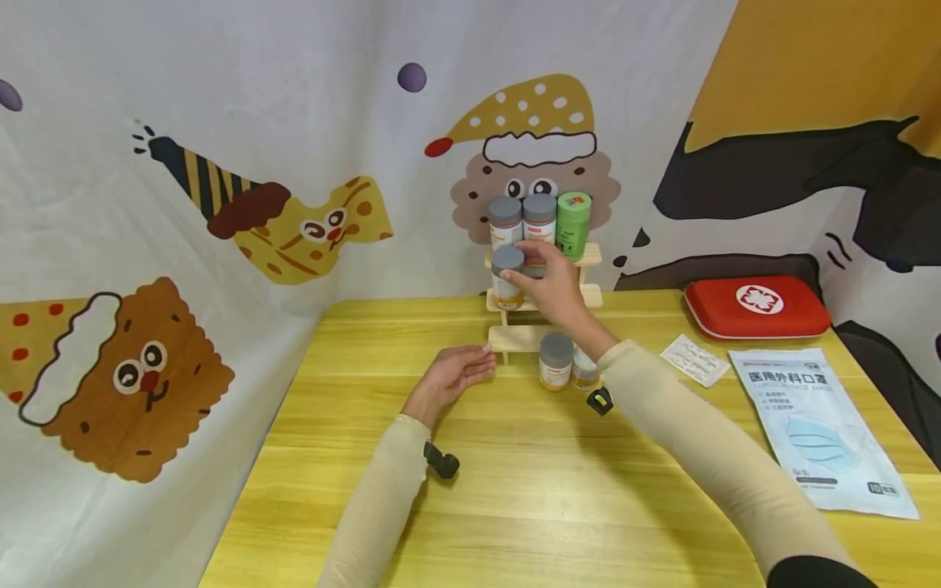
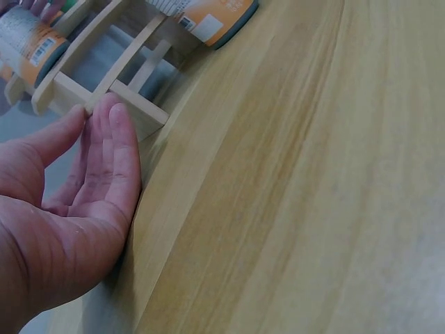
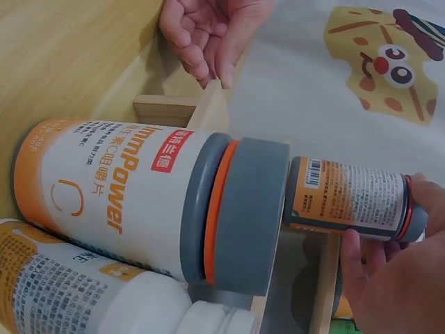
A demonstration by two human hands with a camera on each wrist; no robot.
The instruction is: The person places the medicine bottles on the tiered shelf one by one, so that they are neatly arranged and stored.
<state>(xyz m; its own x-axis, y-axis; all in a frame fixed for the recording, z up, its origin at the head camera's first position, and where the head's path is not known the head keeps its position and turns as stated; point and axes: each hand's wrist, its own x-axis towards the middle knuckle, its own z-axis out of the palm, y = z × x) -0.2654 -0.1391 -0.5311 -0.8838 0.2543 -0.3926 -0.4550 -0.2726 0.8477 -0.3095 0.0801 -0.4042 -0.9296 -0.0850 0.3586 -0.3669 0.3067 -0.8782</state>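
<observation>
My right hand [image 1: 556, 291] grips a grey-capped supplement bottle [image 1: 508, 282] by its upper part, at the left end of the middle tier of a small wooden step rack [image 1: 518, 337]. The bottle's white-and-orange label [image 3: 348, 195] shows in the right wrist view. At the left end of the rack's lowest tier, my left hand [image 1: 457, 374] holds the corner between thumb and fingertips [image 2: 119, 111]. On the top tier stand two more grey-capped bottles [image 1: 505, 212] and a green bottle [image 1: 573, 229]. A larger grey-capped bottle [image 1: 555, 363] stands before the rack, beside a white bottle [image 3: 132, 306].
To the right lie a red first-aid case [image 1: 757, 308], a small white packet [image 1: 695, 360] and a pack of face masks [image 1: 819, 433]. A printed cloth [image 1: 382, 147] hangs behind the wooden table [image 1: 507, 498].
</observation>
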